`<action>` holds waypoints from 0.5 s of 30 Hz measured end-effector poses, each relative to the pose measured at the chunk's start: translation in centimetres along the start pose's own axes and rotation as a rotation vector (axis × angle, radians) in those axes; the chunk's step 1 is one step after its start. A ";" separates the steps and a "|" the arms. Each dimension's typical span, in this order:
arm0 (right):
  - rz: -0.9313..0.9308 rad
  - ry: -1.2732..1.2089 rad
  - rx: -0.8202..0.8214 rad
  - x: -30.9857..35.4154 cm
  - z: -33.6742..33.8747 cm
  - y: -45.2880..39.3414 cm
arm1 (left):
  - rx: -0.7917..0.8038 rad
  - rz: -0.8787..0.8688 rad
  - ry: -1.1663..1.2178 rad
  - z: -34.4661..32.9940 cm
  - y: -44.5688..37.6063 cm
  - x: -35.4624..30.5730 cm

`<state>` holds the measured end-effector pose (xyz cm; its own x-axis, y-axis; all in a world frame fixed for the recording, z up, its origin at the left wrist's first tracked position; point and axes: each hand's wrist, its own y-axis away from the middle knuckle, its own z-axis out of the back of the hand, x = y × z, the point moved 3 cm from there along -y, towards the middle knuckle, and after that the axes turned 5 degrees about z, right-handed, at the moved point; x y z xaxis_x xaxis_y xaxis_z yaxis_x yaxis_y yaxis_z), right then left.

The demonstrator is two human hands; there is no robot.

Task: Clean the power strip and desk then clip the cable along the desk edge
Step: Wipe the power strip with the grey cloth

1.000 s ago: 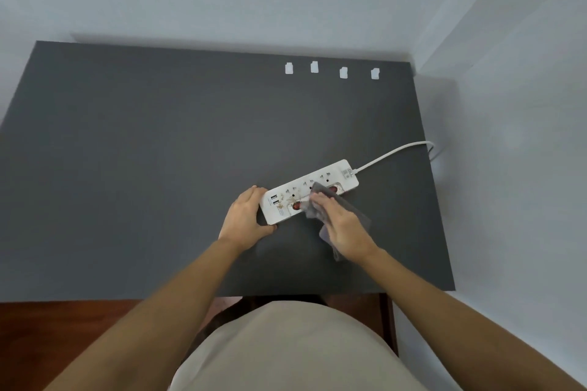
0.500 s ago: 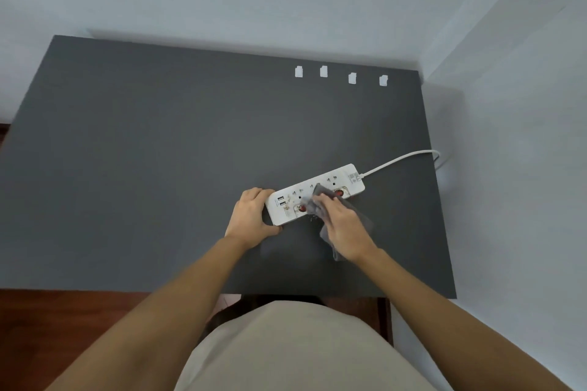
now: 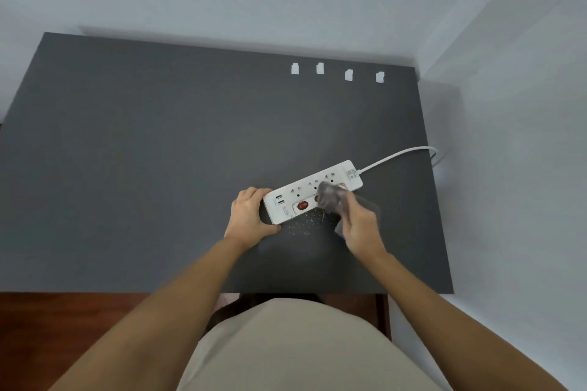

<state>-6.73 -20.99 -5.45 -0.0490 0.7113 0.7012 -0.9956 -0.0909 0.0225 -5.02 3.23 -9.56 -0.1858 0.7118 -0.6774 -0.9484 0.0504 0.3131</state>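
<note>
A white power strip (image 3: 305,192) lies slanted on the dark grey desk (image 3: 158,168), toward its right side. My left hand (image 3: 249,216) grips the strip's near left end and holds it in place. My right hand (image 3: 360,227) holds a grey cloth (image 3: 332,197) pressed on the strip's right half, over its red switches. Light crumbs and dust (image 3: 313,219) lie scattered on the desk just in front of the strip. The strip's white cable (image 3: 397,155) runs right and drops over the desk's right edge. Several white cable clips (image 3: 320,68) sit in a row near the desk's back edge.
White walls close off the desk at the back and on the right (image 3: 508,136). Reddish wooden floor (image 3: 63,327) shows below the desk's front edge. My torso in beige cloth (image 3: 286,343) fills the bottom centre.
My right hand has swept the cloth to the right along the strip. Crumbs now show on the desk in front of it. My left hand has kept its hold.
</note>
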 end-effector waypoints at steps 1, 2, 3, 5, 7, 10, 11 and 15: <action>-0.020 -0.004 -0.125 0.5 0.3 -0.5 | -0.002 0.000 0.002 0.0 0.0 0.0; -0.009 -0.029 -0.170 1.6 -0.1 -1.2 | -0.001 0.002 0.003 -0.1 0.0 -0.1; 0.013 -0.065 -0.143 3.1 -1.2 -1.9 | 0.003 0.005 0.005 -0.1 0.0 -0.1; 0.128 -0.063 0.107 5.3 -4.5 -2.5 | 0.002 0.003 0.002 0.0 0.0 0.0; 0.292 0.094 0.375 5.3 -7.0 -1.7 | -0.007 -0.011 -0.013 0.0 -0.1 0.1; 0.291 0.140 0.285 1.7 -4.8 -2.0 | -0.008 -0.005 -0.012 0.1 -0.2 0.1; 0.208 0.160 0.194 0.1 -3.5 -2.5 | -0.010 -0.003 -0.004 0.1 -0.2 0.0; -0.162 0.178 -0.080 -1.1 -1.6 -4.0 | -0.018 0.001 0.018 -0.3 0.0 -0.1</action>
<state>-2.80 -20.29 -7.48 0.1060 0.8239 0.5567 -0.9944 0.0853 0.0630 -5.06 2.94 -9.68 -0.1916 0.6992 -0.6888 -0.9525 0.0369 0.3024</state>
